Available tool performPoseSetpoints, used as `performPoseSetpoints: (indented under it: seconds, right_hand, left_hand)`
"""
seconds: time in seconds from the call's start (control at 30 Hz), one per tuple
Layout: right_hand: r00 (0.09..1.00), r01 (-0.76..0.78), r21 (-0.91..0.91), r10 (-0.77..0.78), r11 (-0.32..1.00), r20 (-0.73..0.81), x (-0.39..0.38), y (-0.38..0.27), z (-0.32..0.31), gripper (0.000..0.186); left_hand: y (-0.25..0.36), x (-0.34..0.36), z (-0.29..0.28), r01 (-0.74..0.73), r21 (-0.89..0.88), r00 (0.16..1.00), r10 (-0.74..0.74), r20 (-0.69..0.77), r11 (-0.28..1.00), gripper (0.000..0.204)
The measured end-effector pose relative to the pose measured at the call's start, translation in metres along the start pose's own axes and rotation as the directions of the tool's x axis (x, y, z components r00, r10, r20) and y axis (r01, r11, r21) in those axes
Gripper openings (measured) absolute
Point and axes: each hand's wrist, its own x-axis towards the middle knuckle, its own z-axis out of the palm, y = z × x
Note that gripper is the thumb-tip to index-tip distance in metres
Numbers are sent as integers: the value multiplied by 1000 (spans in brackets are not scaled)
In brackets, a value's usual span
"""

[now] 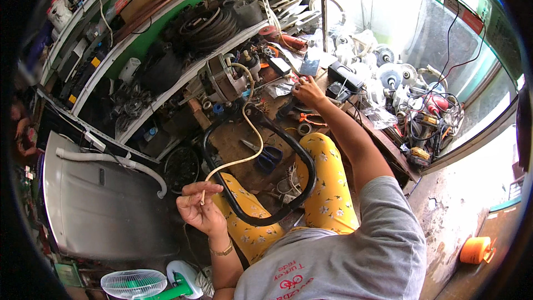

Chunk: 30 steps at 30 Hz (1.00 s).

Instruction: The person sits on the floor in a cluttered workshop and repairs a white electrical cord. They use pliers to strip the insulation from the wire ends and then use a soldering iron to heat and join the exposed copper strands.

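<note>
Head view: left hand (202, 206) pinches a thin, cream, flexible cable (244, 160); right hand (307, 90) curls near a flat, blue, rectangular piece (310, 66), grip unclear

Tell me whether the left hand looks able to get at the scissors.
Probably not freely: the left hand holds the cable, which passes across the scissors, though the frame's opening leaves them exposed from above.

Reaching room lies inside the black frame (261, 221), left of the scissors (269, 158). The cable (257, 133) slants across that opening; the motor (223, 80) stands beyond it.
</note>
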Motion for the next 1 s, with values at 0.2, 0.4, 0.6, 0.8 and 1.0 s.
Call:
performPoseSetpoints:
  seconds: [0.2, 0.4, 0.6, 0.8, 1.0]
  right_hand:
    - [976, -188, 275, 148, 943, 159, -30, -31, -12, 20]
    - [961, -275, 386, 237, 881, 144, -40, -47, -4, 10]
    - [845, -521, 214, 464, 826, 265, -2, -49, -6, 11]
    - [838, -464, 57, 418, 884, 352, 6, -46, -7, 17]
    - [864, -453, 194, 374, 870, 338, -7, -42, -7, 17]
  left_hand:
    - [-2, 0, 9, 40, 54, 996, -36, -85, 998, 13]
    - [0, 9, 24, 129, 20, 991, -130, 28, 991, 10]
    - [3, 17, 26, 298, 51, 950, -301, 79, 953, 9]
    - [-3, 19, 26, 333, 22, 937, -334, 103, 943, 8]
    - [-1, 16, 22, 296, 82, 942, -305, 141, 952, 7]
